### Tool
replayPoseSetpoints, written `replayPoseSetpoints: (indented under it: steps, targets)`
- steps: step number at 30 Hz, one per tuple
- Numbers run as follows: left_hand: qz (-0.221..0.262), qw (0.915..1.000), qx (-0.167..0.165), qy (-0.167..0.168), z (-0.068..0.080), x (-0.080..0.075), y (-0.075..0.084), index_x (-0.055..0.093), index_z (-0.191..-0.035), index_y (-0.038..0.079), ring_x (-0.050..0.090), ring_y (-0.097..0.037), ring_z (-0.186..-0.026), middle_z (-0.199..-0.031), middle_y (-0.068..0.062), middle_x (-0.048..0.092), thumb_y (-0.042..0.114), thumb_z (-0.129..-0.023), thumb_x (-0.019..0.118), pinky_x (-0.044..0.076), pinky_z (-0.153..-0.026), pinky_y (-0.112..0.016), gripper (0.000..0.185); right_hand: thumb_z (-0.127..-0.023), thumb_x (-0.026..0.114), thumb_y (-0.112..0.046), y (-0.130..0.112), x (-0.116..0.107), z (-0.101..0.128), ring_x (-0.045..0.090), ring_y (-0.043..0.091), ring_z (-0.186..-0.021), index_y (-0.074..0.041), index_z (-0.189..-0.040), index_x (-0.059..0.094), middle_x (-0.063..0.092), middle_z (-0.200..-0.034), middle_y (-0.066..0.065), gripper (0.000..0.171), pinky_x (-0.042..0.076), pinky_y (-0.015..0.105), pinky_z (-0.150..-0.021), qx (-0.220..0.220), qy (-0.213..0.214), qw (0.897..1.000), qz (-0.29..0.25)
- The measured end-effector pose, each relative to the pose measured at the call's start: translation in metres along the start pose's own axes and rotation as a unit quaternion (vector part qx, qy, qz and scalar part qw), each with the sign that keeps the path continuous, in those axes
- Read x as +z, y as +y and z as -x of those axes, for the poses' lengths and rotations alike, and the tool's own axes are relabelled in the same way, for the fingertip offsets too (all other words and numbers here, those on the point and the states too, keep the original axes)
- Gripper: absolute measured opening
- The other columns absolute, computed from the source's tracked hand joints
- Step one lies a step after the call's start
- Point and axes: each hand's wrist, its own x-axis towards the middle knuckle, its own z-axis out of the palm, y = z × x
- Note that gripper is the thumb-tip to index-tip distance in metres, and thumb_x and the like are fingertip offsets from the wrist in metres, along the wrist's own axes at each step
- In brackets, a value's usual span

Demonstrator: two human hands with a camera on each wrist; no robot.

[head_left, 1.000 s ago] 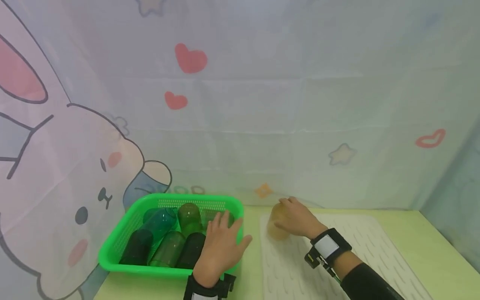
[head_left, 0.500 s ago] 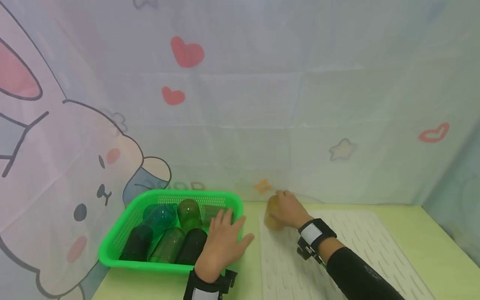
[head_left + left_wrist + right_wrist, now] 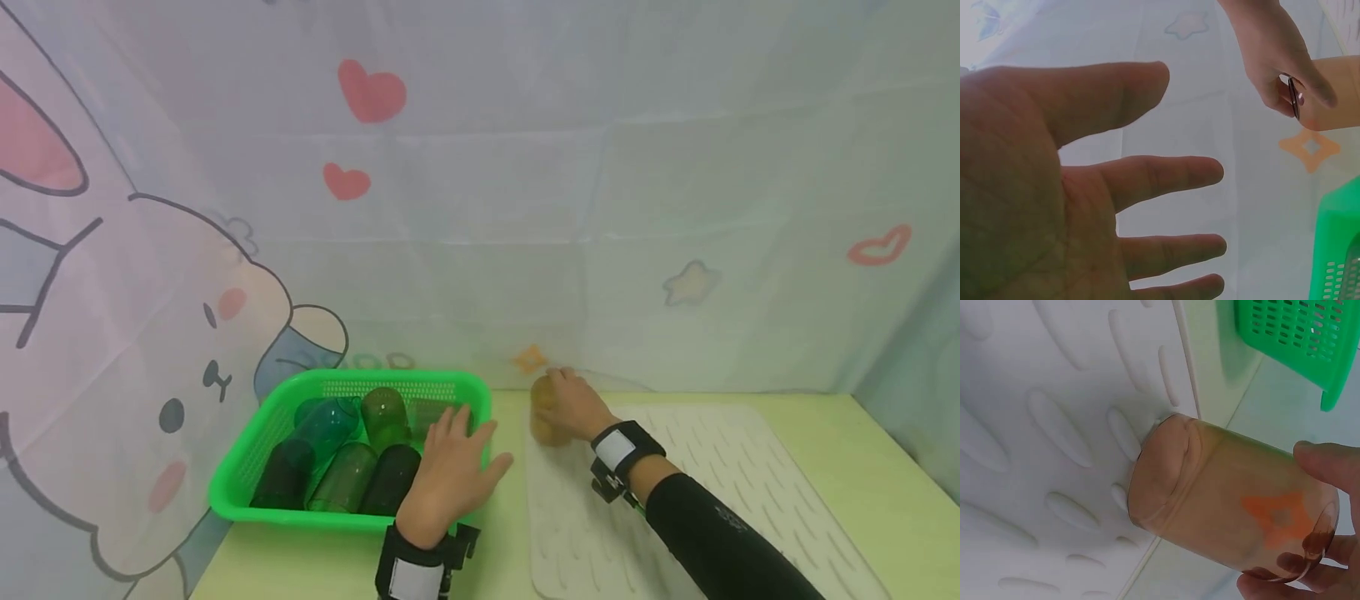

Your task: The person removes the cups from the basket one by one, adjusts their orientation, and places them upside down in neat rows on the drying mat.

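Note:
My right hand [image 3: 573,406] grips a translucent amber cup [image 3: 546,421] at the far left corner of a white ribbed mat [image 3: 705,492]. In the right wrist view the amber cup [image 3: 1229,500] has its base at the mat's corner [image 3: 1054,456], my fingers [image 3: 1325,465] curled round its upper part. My left hand [image 3: 453,475] hovers with straight spread fingers over the right end of a green basket [image 3: 240,492] that holds several dark and green cups [image 3: 352,467] lying on their sides. The left wrist view shows that open palm [image 3: 1054,206] holding nothing.
The yellow-green tabletop [image 3: 892,467] stretches to the right of the mat. A cartoon-printed curtain [image 3: 525,208] closes off the back, and a rabbit-printed one the left, just behind the basket.
My right hand has carried the amber cup a little farther back and left, toward the mat's far corner. My left hand stays over the basket's right end.

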Motion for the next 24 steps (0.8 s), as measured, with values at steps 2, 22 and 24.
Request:
replayPoseSetpoints:
  steps: [2, 22, 24]
  targets:
    - [0.005, 1.0, -0.002, -0.001, 0.0, 0.001, 0.002, 0.051, -0.137, 0.011, 0.018, -0.045, -0.137, -0.147, -0.025, 0.028, 0.041, -0.097, 0.051, 0.016, -0.109, -0.057, 0.05, -0.083, 0.072, -0.024, 0.001, -0.001, 0.002, 0.051, 0.05, -0.107, 0.013, -0.132, 0.04, 0.047, -0.124, 0.034, 0.069, 0.045, 0.054, -0.089, 0.001, -0.007, 1.0, -0.001]
    - [-0.022, 0.9991, 0.027, -0.023, 0.001, 0.006, 0.008, 0.05, -0.136, 0.009, 0.027, -0.045, -0.133, -0.143, -0.026, 0.035, 0.039, -0.097, 0.05, 0.023, -0.107, -0.056, 0.049, -0.087, 0.066, -0.033, -0.004, -0.045, 0.052, 0.037, 0.05, -0.124, 0.011, -0.136, 0.039, 0.038, -0.135, 0.034, 0.071, 0.037, 0.058, -0.096, 0.029, -0.029, 0.999, 0.003]
    - [-0.024, 0.9987, 0.038, -0.025, -0.001, 0.0, 0.005, 0.05, -0.137, 0.008, 0.032, -0.044, -0.131, -0.14, -0.025, 0.038, 0.038, -0.098, 0.05, 0.027, -0.106, -0.054, 0.049, -0.088, 0.065, -0.033, 0.0, -0.051, 0.063, 0.035, 0.051, -0.125, 0.011, -0.137, 0.037, 0.035, -0.137, 0.034, 0.072, 0.037, 0.06, -0.095, 0.042, -0.036, 0.998, -0.005]
